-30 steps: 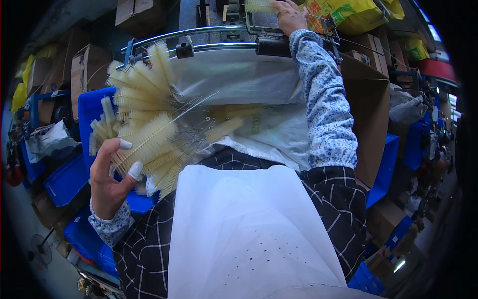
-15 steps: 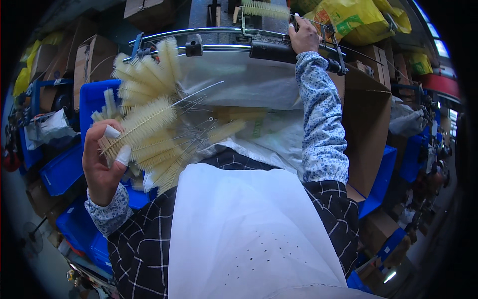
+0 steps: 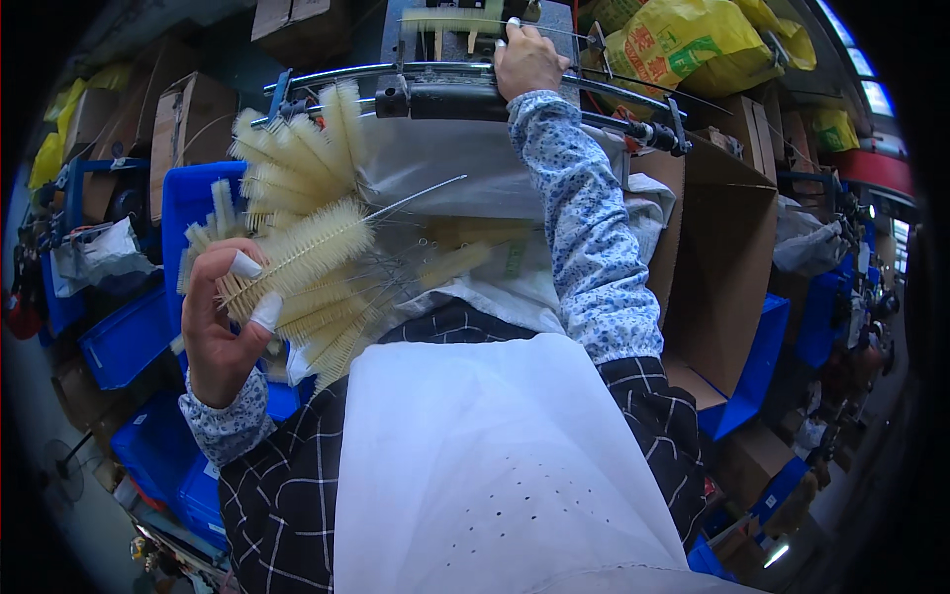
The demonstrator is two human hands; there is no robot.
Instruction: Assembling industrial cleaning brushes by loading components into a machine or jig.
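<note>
Right side: a yellow plastic bag with green and red print (image 3: pixel 683 48) lies beyond a deep, open brown cardboard box (image 3: pixel 727 252). A blue plastic bin (image 3: pixel 758 364) shows along the box's outer edge. Farther right is a crumpled, translucent whitish plastic bag (image 3: pixel 807 240).

Left side: a brown cardboard carton (image 3: pixel 180 139) stands near the upper edge. Below and outward are a crumpled white plastic sheet (image 3: pixel 107 262), a rectangular blue plastic tray (image 3: pixel 124 344) and a round, grey-guarded fan (image 3: pixel 65 469).
</note>
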